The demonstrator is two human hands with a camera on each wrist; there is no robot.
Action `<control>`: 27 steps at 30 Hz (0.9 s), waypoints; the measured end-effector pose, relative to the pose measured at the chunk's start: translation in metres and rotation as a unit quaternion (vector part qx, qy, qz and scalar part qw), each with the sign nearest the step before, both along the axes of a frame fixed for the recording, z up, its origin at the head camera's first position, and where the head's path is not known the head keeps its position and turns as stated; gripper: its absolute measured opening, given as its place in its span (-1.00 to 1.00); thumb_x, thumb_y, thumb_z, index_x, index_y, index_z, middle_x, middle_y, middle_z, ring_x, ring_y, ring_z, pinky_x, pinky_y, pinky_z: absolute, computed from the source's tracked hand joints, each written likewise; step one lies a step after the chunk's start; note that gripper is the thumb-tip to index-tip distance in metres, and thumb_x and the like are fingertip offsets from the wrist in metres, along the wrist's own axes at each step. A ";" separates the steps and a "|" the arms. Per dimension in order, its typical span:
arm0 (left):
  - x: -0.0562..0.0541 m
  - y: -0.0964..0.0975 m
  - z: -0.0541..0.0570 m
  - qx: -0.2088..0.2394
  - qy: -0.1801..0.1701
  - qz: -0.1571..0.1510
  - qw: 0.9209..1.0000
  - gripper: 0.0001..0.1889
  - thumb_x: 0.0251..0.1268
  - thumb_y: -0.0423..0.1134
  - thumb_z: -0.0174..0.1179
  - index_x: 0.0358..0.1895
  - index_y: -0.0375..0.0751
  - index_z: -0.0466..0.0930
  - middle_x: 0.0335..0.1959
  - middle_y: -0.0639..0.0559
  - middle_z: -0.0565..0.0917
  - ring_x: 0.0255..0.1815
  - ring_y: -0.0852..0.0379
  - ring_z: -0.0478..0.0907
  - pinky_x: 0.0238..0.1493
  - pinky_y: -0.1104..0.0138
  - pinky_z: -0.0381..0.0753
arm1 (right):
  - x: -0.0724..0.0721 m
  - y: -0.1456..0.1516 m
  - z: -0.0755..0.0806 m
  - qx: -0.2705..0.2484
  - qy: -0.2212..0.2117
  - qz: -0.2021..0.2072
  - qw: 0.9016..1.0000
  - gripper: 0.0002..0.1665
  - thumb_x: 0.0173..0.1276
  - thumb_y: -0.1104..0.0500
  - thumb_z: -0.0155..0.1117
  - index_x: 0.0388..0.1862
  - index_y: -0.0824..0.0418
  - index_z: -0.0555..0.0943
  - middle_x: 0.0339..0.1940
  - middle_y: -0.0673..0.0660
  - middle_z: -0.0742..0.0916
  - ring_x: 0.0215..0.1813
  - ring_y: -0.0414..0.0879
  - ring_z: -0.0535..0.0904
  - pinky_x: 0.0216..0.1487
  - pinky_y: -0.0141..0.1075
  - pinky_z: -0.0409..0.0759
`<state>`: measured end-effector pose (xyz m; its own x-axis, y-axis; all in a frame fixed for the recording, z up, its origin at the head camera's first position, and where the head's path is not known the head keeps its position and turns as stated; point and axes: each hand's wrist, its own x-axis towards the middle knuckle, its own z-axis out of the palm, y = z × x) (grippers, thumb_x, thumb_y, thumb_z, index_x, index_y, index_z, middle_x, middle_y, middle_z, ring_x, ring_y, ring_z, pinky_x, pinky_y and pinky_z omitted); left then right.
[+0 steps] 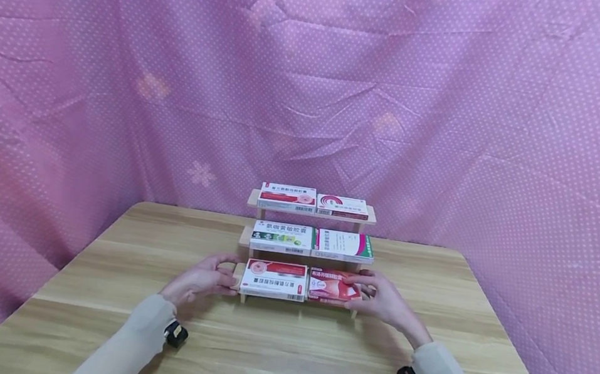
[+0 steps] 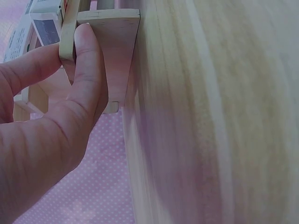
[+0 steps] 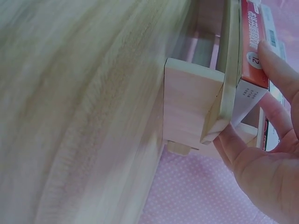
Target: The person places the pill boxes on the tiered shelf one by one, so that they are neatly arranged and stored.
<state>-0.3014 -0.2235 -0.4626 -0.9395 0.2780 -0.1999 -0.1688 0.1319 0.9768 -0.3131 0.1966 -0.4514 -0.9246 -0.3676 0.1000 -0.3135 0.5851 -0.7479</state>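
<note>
A three-tier wooden display rack carries two medicine boxes on each tier. With thumb and fingers, my left hand pinches the left end of its lowest shelf. My right hand is at the opposite end, around the right side of a red medicine box. One digit lies on that box's printed face, while another touches the shelf end below it. Left of the red box sits a white-and-red medicine box, lying flat.
On the middle tier lie a white-and-green box and a white box with a magenta edge. Two white-and-red boxes occupy the top tier. The wood-grain table backs onto a pink dotted cloth.
</note>
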 end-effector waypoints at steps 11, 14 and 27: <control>-0.001 -0.002 -0.001 0.002 0.000 -0.002 1.000 -0.28 0.29 -0.55 0.06 0.50 -0.35 0.01 0.16 -0.43 0.48 -0.07 -0.03 0.66 0.09 0.14 0.70 | 0.003 -0.002 0.000 -0.020 -0.010 0.010 1.000 -0.35 0.04 -0.01 0.57 0.16 0.00 0.65 0.44 0.40 0.37 0.38 0.38 0.35 0.35 0.23 0.40; 0.000 -0.004 -0.001 0.000 -0.001 -0.007 1.000 -0.28 0.28 -0.54 0.07 0.50 -0.36 0.01 0.15 -0.44 0.48 -0.06 -0.05 0.66 0.11 0.11 0.69 | 0.002 -0.003 0.000 -0.014 -0.006 0.015 1.000 -0.34 0.04 -0.03 0.57 0.17 -0.01 0.64 0.43 0.39 0.39 0.38 0.37 0.36 0.34 0.22 0.41; 0.002 -0.001 -0.002 0.009 0.000 -0.008 1.000 -0.28 0.26 -0.56 0.08 0.48 -0.38 0.02 0.14 -0.46 0.49 -0.06 -0.07 0.66 0.11 0.11 0.68 | 0.003 0.004 0.000 -0.041 -0.037 0.022 0.998 -0.36 0.11 -0.05 0.52 0.22 -0.07 0.60 0.47 0.30 0.38 0.41 0.33 0.35 0.36 0.17 0.43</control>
<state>-0.2996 -0.2242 -0.4651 -0.9352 0.2961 -0.1942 -0.1666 0.1160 0.9792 -0.3101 0.2002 -0.4512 -0.9135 -0.4021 0.0622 -0.2793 0.5083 -0.8147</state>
